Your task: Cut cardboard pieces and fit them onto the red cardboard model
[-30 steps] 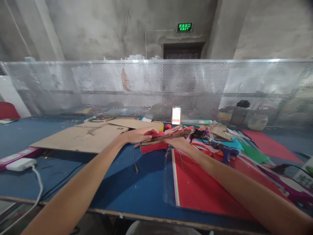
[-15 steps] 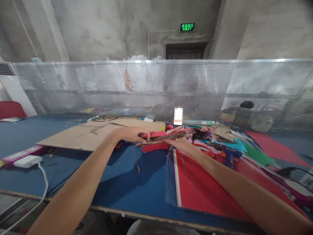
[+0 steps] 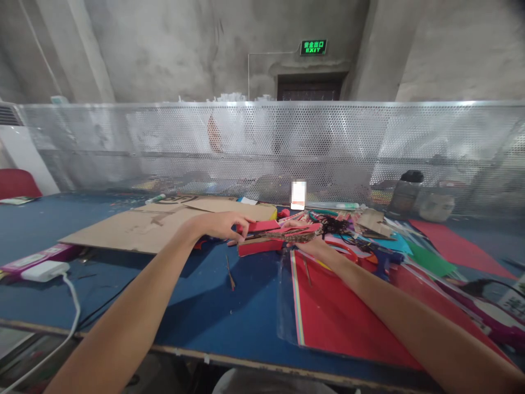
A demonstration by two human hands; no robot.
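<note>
A long, thin, brown mottled bundle point(image 3: 293, 236), like dried stalks, stretches between my two hands above the table. My left hand point(image 3: 221, 225) pinches its narrow left end between thumb and fingers. Around its thicker right part, my right hand point(image 3: 311, 245) is closed, with some fingers showing on the far side. Just below and behind the bundle is a red cardboard box-like piece point(image 3: 260, 248), its edges partly covered by the bundle and my left fingers. Dark stringy strands point(image 3: 334, 225) lie at the bundle's right end; whether they belong to it I cannot tell.
Flat brown cardboard point(image 3: 135, 224) lies at left, near a purple power strip point(image 3: 41, 260) with a white charger. A sleeve of red paper point(image 3: 328, 312) sits under my right forearm. Coloured paper, scissors point(image 3: 344, 253) and a bottle point(image 3: 406, 194) crowd the right. A perforated metal screen point(image 3: 246, 142) stands behind.
My right hand has shifted slightly right and down along the bundle, and its fingers now show behind it. The left hand keeps its pinch, almost unmoved.
</note>
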